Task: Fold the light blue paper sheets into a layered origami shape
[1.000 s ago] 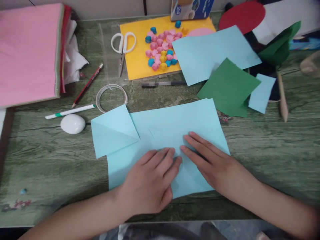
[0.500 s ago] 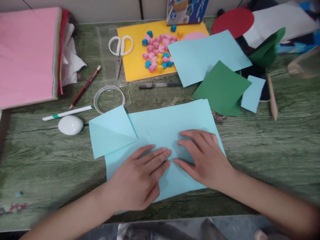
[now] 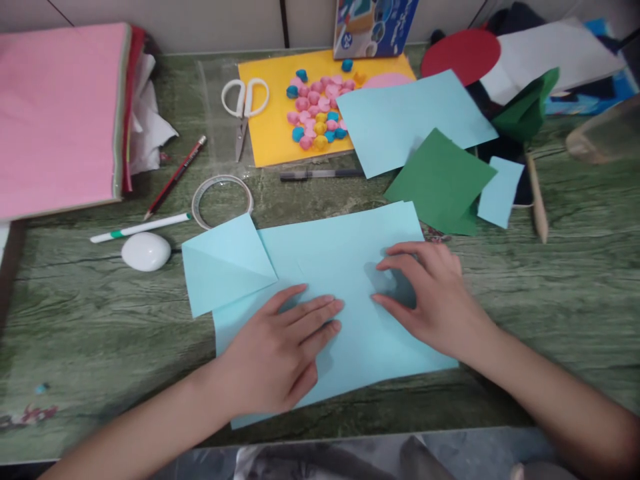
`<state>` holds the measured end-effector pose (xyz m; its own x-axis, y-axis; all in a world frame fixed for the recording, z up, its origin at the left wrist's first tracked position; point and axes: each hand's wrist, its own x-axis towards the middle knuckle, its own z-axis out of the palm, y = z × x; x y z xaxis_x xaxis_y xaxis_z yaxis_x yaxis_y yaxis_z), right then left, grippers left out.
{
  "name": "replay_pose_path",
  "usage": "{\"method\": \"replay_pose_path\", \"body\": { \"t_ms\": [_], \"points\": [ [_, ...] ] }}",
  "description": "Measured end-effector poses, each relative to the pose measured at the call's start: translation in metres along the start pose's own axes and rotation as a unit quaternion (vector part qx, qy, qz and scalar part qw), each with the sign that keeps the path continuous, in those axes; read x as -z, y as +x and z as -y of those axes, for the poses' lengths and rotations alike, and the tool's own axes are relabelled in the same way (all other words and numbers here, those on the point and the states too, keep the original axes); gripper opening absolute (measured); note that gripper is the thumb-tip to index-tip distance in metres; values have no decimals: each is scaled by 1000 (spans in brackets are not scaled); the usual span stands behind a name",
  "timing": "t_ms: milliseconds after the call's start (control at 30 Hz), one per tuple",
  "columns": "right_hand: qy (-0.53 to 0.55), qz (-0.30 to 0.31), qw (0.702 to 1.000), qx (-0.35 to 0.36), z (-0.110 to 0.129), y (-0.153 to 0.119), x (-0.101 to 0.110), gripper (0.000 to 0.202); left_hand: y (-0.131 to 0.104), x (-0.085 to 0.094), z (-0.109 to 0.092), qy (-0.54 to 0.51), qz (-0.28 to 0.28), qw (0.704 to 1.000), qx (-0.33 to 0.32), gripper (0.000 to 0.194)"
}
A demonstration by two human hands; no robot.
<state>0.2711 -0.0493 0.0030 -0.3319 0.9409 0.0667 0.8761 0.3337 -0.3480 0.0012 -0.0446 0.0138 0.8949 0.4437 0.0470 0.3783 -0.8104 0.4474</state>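
A large light blue sheet lies at a slant on the green wood-patterned table. My left hand rests flat on its lower left part, fingers stretched out to the right. Over the sheet's right part is my right hand, thumb and fingers apart with nothing between them, casting a shadow on the paper. A smaller creased light blue square overlaps the sheet's upper left corner.
Behind the sheet are a tape roll, white scissors, a pen and small folded pieces on yellow paper. Green paper lies at the right. A white egg-shaped object, a marker and a pencil are left.
My right hand has moved right and slightly up over the sheet, lifting a little off it. My left hand has stayed in place. The view has shifted slightly.
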Motion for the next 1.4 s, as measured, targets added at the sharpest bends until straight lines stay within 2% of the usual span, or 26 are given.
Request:
{"method": "replay_pose_path", "body": {
  "t_ms": [200, 333, 667, 767, 867, 1033, 1133, 1233, 1400],
  "points": [
    [17, 14, 1000, -22, -18, 3, 7, 31, 0, -1, 7, -2, -28, 999, -34, 39],
    [38, 19, 999, -32, -27, 6, 11, 33, -2, -2, 12, 5, -19, 998, -57, 40],
    [56, 53, 996, -48, -36, 12, 12, 38, -1, -5, 15, 12, -23, 998, -61, 38],
    [52, 49, 997, -41, -37, 15, 12, 42, 0, -2, 17, 12, -8, 998, -67, 36],
    [49, 42, 997, -33, -28, 17, 12, 47, 2, 3, 12, 40, 13, 998, -53, 34],
    [50, 57, 997, 19, 7, 20, 1, 68, 14, 9, -4, 91, 12, 996, -14, 23],
    [44, 66, 996, 27, 22, 24, -6, 75, 25, 12, -8, 113, 14, 993, 1, 18],
    [38, 68, 997, 17, 26, 28, -9, 75, 31, 13, -6, 128, 14, 992, -1, 19],
    [37, 73, 997, 9, 22, 29, -6, 78, 26, 9, 0, 136, 19, 990, -32, 26]
  ]
}}
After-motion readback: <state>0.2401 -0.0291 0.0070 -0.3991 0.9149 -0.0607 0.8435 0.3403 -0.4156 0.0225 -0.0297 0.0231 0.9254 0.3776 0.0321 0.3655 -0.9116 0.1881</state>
